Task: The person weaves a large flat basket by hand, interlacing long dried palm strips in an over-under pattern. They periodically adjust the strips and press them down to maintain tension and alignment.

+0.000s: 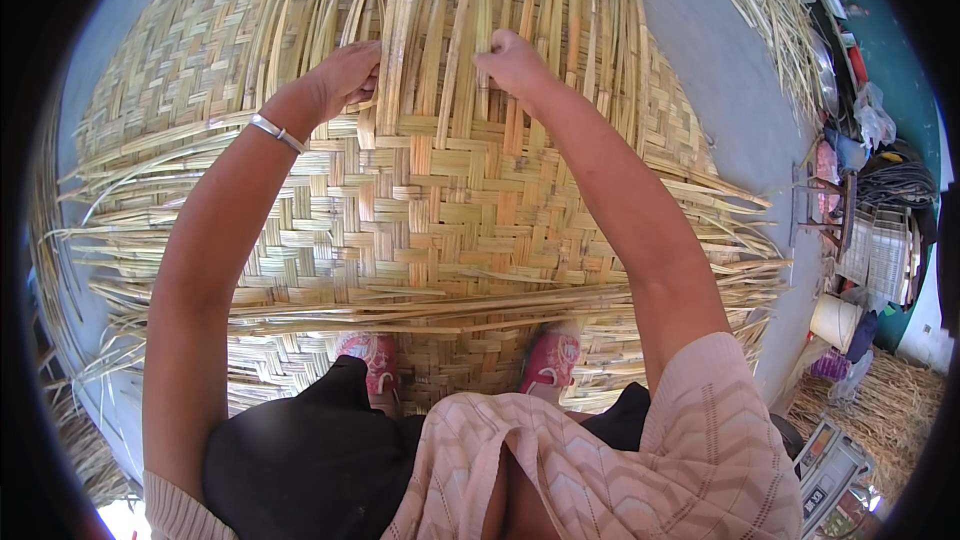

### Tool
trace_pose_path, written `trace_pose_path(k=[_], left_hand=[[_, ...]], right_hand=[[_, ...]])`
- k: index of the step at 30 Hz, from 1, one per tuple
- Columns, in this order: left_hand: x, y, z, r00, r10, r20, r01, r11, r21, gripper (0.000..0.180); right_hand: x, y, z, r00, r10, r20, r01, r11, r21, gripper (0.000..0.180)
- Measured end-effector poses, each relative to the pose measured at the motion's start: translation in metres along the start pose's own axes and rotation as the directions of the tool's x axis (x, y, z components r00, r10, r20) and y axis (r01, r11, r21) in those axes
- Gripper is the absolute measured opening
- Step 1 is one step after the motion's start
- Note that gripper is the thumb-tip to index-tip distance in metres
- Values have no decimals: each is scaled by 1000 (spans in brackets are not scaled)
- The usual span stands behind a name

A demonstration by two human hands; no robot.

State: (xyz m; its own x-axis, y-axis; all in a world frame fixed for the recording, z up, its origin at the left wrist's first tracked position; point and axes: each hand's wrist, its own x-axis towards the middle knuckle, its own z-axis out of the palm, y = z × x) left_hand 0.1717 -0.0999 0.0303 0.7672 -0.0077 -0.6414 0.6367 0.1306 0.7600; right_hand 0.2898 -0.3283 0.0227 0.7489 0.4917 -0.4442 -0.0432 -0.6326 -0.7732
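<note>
A large woven mat [400, 210] of flat pale-yellow bamboo strips lies spread on the ground, filling the view from nine to three o'clock. Its checkered weave is tight at the centre. Toward twelve o'clock, loose unwoven strips [450, 10] run upward in parallel. Long horizontal slats [420, 305] cross it toward six o'clock, and frayed ends stick out at both sides.

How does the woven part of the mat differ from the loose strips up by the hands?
The woven part is flat, tight and criss-crossed; the loose strips run side by side, unwoven, lifting away. The person's feet stand on the woven part, while the left hand and right hand grip loose strips. Both are the same pale yellow cane-like material.
</note>
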Motion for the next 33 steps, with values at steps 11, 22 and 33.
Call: trace_pose_path(k=[11, 22, 33], left_hand=[[5, -7, -2, 998, -30, -57, 28, 999, -31, 27], [3, -8, 1, 999, -10, -53, 5, 996, -88, 28], [-7, 6, -4, 998, 28, 54, -23, 995, -94, 25]], right_hand=[[-18, -15, -9, 984, -86, 155, -100, 451, 887, 57], [-15, -46, -30, 956, -215, 197, -65, 502, 862, 63], [9, -42, -25, 892, -81, 444, -244, 740, 626, 48]])
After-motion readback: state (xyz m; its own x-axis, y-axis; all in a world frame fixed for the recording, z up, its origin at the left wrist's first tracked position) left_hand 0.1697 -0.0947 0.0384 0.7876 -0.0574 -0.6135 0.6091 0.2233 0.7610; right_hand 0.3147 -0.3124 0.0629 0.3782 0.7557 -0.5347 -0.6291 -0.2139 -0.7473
